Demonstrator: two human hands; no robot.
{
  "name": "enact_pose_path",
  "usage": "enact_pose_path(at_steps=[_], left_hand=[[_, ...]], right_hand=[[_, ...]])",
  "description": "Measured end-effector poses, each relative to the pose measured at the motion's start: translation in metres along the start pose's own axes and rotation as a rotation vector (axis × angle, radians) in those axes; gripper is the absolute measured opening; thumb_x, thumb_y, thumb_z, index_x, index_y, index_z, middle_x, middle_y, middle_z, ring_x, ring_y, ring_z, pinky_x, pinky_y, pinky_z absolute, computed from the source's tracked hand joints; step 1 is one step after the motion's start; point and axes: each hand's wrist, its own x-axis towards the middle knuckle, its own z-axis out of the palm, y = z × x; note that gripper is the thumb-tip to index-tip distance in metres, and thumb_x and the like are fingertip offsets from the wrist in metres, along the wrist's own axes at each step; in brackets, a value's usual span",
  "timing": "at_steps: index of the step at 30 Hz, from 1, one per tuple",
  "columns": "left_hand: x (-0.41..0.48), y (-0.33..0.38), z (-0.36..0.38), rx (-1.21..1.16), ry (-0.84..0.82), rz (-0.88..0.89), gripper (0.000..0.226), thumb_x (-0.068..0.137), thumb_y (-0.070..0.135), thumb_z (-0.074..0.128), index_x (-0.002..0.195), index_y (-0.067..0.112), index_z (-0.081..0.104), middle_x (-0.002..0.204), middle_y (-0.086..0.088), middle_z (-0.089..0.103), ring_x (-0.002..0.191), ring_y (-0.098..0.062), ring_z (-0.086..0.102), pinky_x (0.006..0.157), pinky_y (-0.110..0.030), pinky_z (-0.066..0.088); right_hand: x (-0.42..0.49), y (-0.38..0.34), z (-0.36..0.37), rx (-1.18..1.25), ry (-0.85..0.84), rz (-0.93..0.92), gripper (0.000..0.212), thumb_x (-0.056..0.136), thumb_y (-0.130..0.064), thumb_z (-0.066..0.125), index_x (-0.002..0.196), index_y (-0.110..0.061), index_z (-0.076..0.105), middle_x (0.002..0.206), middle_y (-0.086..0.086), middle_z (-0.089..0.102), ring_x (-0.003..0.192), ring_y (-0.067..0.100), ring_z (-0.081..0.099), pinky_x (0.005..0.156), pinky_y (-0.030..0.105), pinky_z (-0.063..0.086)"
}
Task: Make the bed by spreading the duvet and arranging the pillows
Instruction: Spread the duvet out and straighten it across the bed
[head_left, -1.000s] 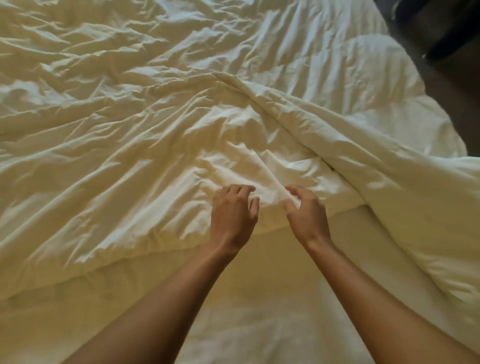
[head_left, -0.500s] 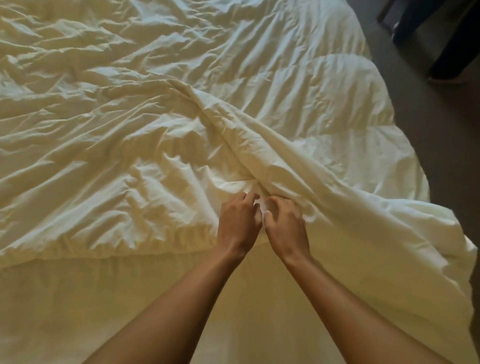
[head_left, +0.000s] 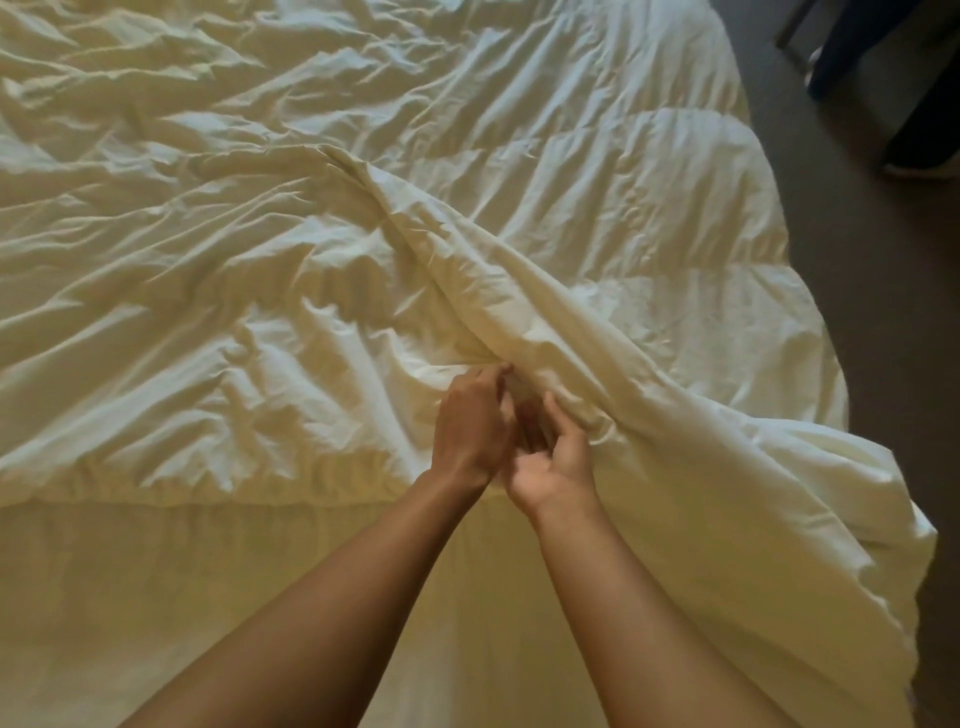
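A cream, heavily creased duvet (head_left: 260, 249) covers most of the bed. A thick folded ridge of it (head_left: 519, 301) runs diagonally from the middle down to the right. Both hands meet at the duvet's near edge, where the ridge ends. My left hand (head_left: 470, 428) lies knuckles up and pinches the fabric with its fingertips. My right hand (head_left: 553, 457) is turned palm up, its fingers curled under the fold and its thumb on top of it. No pillows are in view.
The bare cream sheet (head_left: 208, 597) shows below the duvet's edge, under my forearms. The bed's right side drops to a dark carpeted floor (head_left: 857, 260). Dark furniture legs (head_left: 852, 47) stand at the top right.
My hands, apart a second ago, have come together at the ridge's end. The right hand has turned palm up and slid under the fold. The view has shifted right, showing more floor.
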Motion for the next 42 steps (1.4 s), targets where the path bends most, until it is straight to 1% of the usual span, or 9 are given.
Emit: enact_pose_path(at_steps=[4, 8, 11, 15, 24, 29, 33, 37, 42], left_hand=[[0.017, 0.007, -0.009, 0.027, 0.055, 0.138, 0.044, 0.094, 0.010, 0.058, 0.136, 0.020, 0.056, 0.119, -0.004, 0.066, 0.110, -0.021, 0.060, 0.091, -0.039, 0.053], [0.057, 0.019, -0.017, 0.105, 0.125, 0.179, 0.055, 0.092, 0.012, 0.061, 0.144, 0.023, 0.048, 0.120, -0.004, 0.065, 0.108, -0.027, 0.060, 0.091, -0.043, 0.051], [0.099, 0.029, -0.015, 0.111, 0.140, 0.075, 0.052, 0.095, 0.021, 0.060, 0.145, 0.029, 0.046, 0.109, -0.002, 0.070, 0.098, -0.028, 0.065, 0.085, -0.044, 0.052], [0.145, 0.042, -0.009, 0.158, 0.159, -0.004, 0.061, 0.096, 0.027, 0.059, 0.151, 0.034, 0.033, 0.099, 0.001, 0.071, 0.092, -0.026, 0.066, 0.080, -0.040, 0.052], [0.259, 0.049, 0.016, 0.024, 0.302, 0.005, 0.025, 0.098, 0.026, 0.055, 0.120, 0.024, 0.067, 0.106, -0.004, 0.073, 0.098, -0.026, 0.068, 0.081, -0.036, 0.052], [0.300, 0.056, 0.024, 0.161, 0.170, 0.136, 0.054, 0.095, 0.015, 0.053, 0.148, 0.019, 0.043, 0.140, -0.005, 0.054, 0.115, -0.032, 0.059, 0.095, -0.039, 0.045], [0.327, 0.048, 0.024, 0.317, 0.091, 0.135, 0.055, 0.095, 0.011, 0.051, 0.148, 0.014, 0.039, 0.160, 0.000, 0.028, 0.129, -0.031, 0.049, 0.102, -0.040, 0.040], [0.342, 0.044, 0.020, 0.363, 0.127, 0.061, 0.044, 0.098, 0.017, 0.050, 0.142, 0.019, 0.045, 0.139, -0.008, 0.043, 0.115, -0.033, 0.053, 0.090, -0.043, 0.045], [0.364, 0.043, 0.010, 0.184, 0.264, -0.148, 0.020, 0.098, 0.025, 0.049, 0.104, 0.024, 0.068, 0.103, -0.009, 0.070, 0.100, -0.033, 0.064, 0.074, -0.034, 0.043]], right_hand=[[-0.003, -0.017, 0.033, -0.014, -0.097, -0.177, 0.016, 0.084, -0.016, 0.073, 0.099, -0.014, 0.068, 0.091, 0.001, 0.066, 0.091, 0.017, 0.063, 0.096, 0.036, 0.050], [0.003, -0.053, 0.073, -0.472, 0.043, -0.569, 0.010, 0.083, -0.024, 0.079, 0.080, -0.017, 0.072, 0.075, -0.011, 0.072, 0.081, 0.011, 0.068, 0.078, 0.033, 0.054], [0.017, -0.085, 0.104, -0.746, 0.095, -0.782, 0.034, 0.084, -0.037, 0.076, 0.052, -0.026, 0.072, 0.060, -0.016, 0.069, 0.070, 0.010, 0.068, 0.085, 0.040, 0.057], [0.037, -0.126, 0.137, -0.854, 0.083, -0.911, 0.033, 0.088, -0.041, 0.070, 0.060, -0.024, 0.067, 0.067, -0.013, 0.070, 0.078, 0.012, 0.070, 0.092, 0.044, 0.055], [0.108, -0.222, 0.207, -0.801, 0.029, -0.991, 0.021, 0.092, -0.027, 0.069, 0.082, -0.009, 0.067, 0.076, 0.005, 0.075, 0.061, 0.018, 0.071, 0.059, 0.034, 0.059], [0.156, -0.243, 0.234, -0.828, 0.111, -1.064, 0.026, 0.093, -0.029, 0.067, 0.074, -0.012, 0.064, 0.073, 0.003, 0.073, 0.057, 0.013, 0.069, 0.059, 0.033, 0.061], [0.190, -0.244, 0.249, -0.848, 0.153, -1.106, 0.037, 0.087, -0.040, 0.066, 0.058, -0.018, 0.057, 0.071, 0.001, 0.072, 0.068, 0.020, 0.072, 0.074, 0.048, 0.060], [0.198, -0.245, 0.263, -0.818, 0.111, -1.074, 0.037, 0.094, -0.027, 0.063, 0.060, -0.016, 0.056, 0.058, 0.001, 0.063, 0.051, 0.015, 0.062, 0.059, 0.039, 0.059], [0.208, -0.258, 0.281, -0.840, 0.074, -1.093, 0.035, 0.096, -0.024, 0.060, 0.064, -0.009, 0.060, 0.060, 0.008, 0.065, 0.044, 0.018, 0.060, 0.045, 0.032, 0.054]])
